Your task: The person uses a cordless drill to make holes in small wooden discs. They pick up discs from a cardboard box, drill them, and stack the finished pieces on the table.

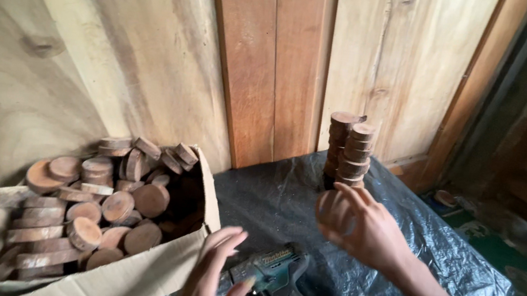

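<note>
Gripping 1 wooden disc [335, 213] in your right hand [362, 229], left hand [212, 278] open and empty.
Left to right: the cardboard box [142, 275] is heaped with discs to go, your spread left fingers hover by the green power tool [276, 277] on the black plastic sheet [447, 256], and your right lifts its disc just before the 2 stacks [348, 149] at the wall. Early going, I'd say.

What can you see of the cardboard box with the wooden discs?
The cardboard box is brown, open at the top and worn, with bent flaps. It sits at the left on black plastic sheeting, against a wooden wall. Round wooden discs, reddish-brown with bark edges, fill it in a loose heap. No hand touches it.
</note>
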